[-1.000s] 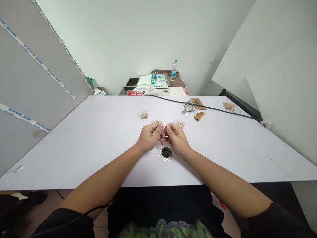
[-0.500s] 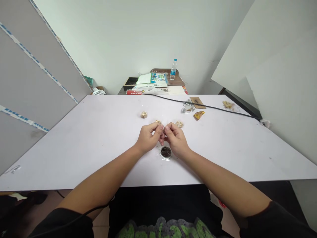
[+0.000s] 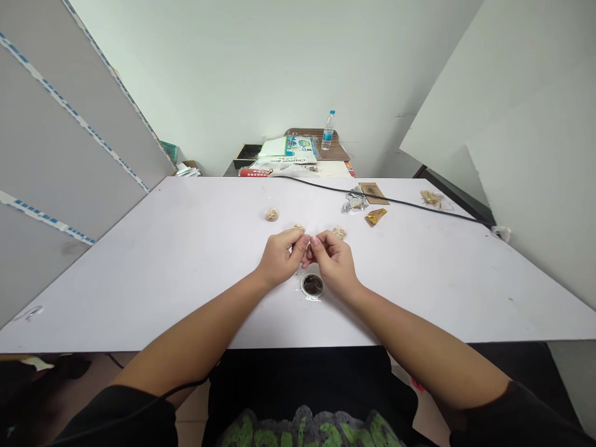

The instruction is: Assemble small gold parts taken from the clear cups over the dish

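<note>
My left hand (image 3: 282, 254) and my right hand (image 3: 332, 256) meet over the middle of the table, thumbs pressed to fingers in a pinch. Whatever sits between the fingertips is too small to make out. Just below them lies a round dark disc with a pale rim (image 3: 311, 285), on or in clear plastic. Beyond the fingers are small gold-coloured pieces: one cluster (image 3: 298, 227) partly hidden by my left hand, another (image 3: 339, 233) behind my right hand. A small round bundle of gold-coloured pieces (image 3: 271, 214) stands farther back to the left.
A black cable (image 3: 400, 201) crosses the white table (image 3: 186, 267) at the back right. Near it lie a clear packet (image 3: 354, 202), a brown card (image 3: 373, 193), a gold wrapper (image 3: 375, 216) and a bag of gold-coloured pieces (image 3: 432, 198). A water bottle (image 3: 328, 131) stands beyond the table.
Both hands stay pinched together in nearly the same place, with the fingertips slightly shifted. The whole view has moved a little; the things on the table lie as before.
</note>
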`<state>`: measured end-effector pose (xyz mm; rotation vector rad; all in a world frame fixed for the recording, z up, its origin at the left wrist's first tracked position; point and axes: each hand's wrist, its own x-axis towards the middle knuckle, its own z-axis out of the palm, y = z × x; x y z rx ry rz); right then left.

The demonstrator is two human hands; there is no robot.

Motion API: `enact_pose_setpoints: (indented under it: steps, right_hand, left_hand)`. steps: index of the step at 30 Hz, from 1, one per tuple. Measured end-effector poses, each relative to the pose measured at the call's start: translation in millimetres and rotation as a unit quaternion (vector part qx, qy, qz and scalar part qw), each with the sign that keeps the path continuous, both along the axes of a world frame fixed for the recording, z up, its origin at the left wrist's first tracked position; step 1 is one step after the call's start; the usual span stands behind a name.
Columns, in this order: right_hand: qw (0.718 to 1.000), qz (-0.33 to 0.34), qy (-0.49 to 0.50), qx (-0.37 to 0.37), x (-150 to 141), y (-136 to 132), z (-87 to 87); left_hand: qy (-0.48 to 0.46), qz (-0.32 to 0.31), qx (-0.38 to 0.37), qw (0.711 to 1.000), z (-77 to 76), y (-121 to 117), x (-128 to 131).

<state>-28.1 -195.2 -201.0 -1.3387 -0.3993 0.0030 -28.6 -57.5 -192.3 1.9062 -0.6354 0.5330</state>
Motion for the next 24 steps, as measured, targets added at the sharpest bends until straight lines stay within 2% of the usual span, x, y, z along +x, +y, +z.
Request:
enact_pose_setpoints:
  steps: [8, 11, 16, 24]
  right_hand:
    - [0.997, 0.02, 0.052, 0.051, 1.7, 0.8, -0.2]
    - [0.994, 0.044, 0.072, 0.069, 1.7, 0.9, 1.8]
    - [0.985, 0.075, 0.12, 0.1, 2.6, 1.5, 3.2]
    - [0.982, 0.09, 0.124, 0.108, 2.2, 1.5, 3.1]
  left_hand:
    - [-0.013, 0.018, 0.02, 1.0, -1.1, 0.9, 2.5]
    - [0.043, -0.013, -0.022, 0.999, -4.3, -0.1, 3.0]
    - [0.134, -0.063, -0.121, 0.981, -8.8, -3.3, 3.2]
    - [0.177, -0.115, -0.166, 0.963, -11.3, -2.0, 6.3]
